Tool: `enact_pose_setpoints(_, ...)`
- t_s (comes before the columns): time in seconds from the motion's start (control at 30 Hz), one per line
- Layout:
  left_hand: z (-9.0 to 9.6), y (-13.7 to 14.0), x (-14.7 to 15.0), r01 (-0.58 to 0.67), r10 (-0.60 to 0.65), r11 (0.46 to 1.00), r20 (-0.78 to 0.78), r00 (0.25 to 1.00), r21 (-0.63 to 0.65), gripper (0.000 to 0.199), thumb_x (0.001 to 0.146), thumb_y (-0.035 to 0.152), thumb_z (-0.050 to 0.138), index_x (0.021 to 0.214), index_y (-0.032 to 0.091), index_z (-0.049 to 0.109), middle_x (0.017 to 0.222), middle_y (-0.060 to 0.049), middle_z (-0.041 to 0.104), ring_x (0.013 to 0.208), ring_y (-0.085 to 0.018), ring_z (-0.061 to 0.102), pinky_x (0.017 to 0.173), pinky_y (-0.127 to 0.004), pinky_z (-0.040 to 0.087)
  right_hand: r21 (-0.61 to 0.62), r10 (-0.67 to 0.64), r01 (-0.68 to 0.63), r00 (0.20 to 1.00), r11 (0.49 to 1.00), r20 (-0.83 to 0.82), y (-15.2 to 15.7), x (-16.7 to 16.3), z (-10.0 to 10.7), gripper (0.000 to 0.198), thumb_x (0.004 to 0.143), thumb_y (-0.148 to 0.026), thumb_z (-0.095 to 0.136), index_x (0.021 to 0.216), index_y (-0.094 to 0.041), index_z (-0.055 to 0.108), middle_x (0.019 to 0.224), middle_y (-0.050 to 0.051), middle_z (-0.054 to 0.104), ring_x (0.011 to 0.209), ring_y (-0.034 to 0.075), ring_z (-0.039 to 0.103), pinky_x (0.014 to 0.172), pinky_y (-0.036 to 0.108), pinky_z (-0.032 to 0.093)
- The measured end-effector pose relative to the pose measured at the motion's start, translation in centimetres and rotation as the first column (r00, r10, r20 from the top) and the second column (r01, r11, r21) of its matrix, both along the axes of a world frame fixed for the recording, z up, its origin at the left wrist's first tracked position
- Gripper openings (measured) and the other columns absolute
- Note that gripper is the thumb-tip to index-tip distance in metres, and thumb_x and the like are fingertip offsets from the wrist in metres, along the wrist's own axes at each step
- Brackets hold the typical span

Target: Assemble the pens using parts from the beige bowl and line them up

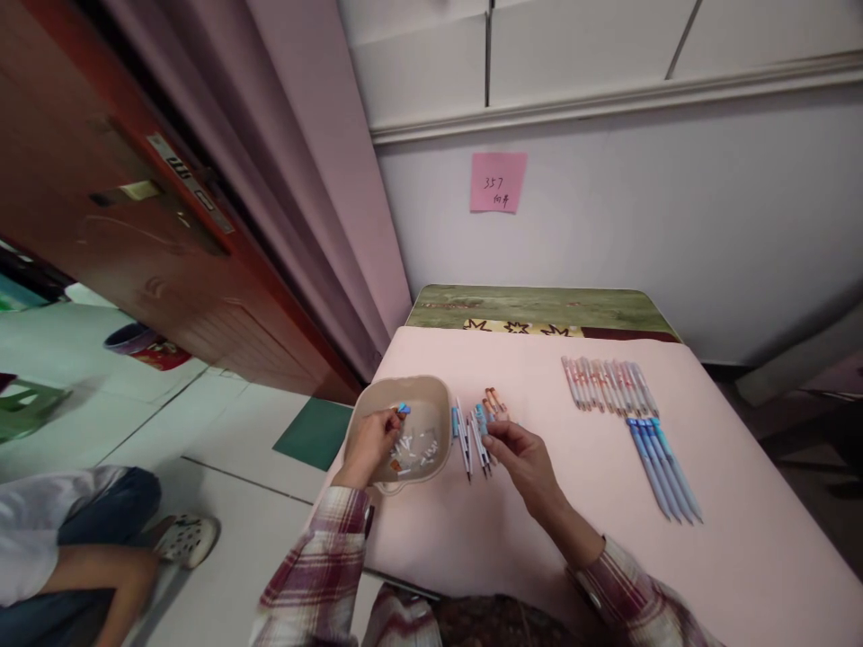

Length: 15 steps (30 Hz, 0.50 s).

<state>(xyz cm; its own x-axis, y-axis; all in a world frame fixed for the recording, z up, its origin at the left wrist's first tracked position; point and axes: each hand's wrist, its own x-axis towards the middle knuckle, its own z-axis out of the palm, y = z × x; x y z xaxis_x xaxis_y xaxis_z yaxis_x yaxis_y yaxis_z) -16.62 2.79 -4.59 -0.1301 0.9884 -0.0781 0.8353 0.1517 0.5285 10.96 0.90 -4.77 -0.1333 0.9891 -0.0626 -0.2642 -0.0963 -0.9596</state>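
Note:
My left hand [375,440] is over a beige plastic basin [441,395], its fingers pinching a small blue piece [404,409]. Small white pieces [428,449] and an orange one [395,465] lie in the basin. Just right of it, white pen inner parts with dark tips [465,440] lie beside light-blue pen parts [480,415] and orange pen parts [495,402]. At this group's right edge is my right hand [526,458], thumb and finger closed together. Whatever it may hold is hidden by the fingers.
A row of pink-and-white pens [607,385] and several blue pens [664,472] lie at right on the pink table [573,557]. A pink note [497,182] is on the wall behind. At left are a door [222,296] and a seated person's arm [101,575].

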Motion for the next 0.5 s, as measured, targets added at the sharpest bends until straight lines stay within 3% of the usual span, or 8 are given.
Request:
enact_pose_setpoints(0.23, -0.3, 0.4, -0.7, 0.039, -0.042, 0.999, -0.068, 0.997, -0.036, 0.013, 0.07, 0.006, 0.057, 0.067, 0.018, 0.062, 0.072, -0.002, 0.068, 0.074, -0.018, 0.061, 0.073, -0.026, 0.039, 0.0, 0.001, -0.001, 1.0, 1.0, -0.02, -0.1, 0.1, -0.2, 0.024, 0.07, -0.038, 0.078, 0.085, -0.02, 0.073, 0.074, 0.001, 0.068, 0.069, 0.015, 0.059, 0.065, 0.028, 0.048)
enact_pose_setpoints(0.5, -0.5, 0.4, -0.6, -0.044, 0.041, 0.996, -0.035, 0.999, -0.084, 0.008, 0.07, 0.013, 0.061, 0.066, 0.019, 0.063, 0.069, -0.002, 0.066, 0.07, -0.018, 0.06, 0.07, -0.027, 0.039, 0.007, -0.014, 0.014, 0.998, 1.0, -0.061, 0.3, 0.6, -0.2, 0.023, 0.073, -0.037, 0.077, 0.088, -0.02, 0.073, 0.085, 0.003, 0.07, 0.081, 0.017, 0.061, 0.076, 0.03, 0.048)
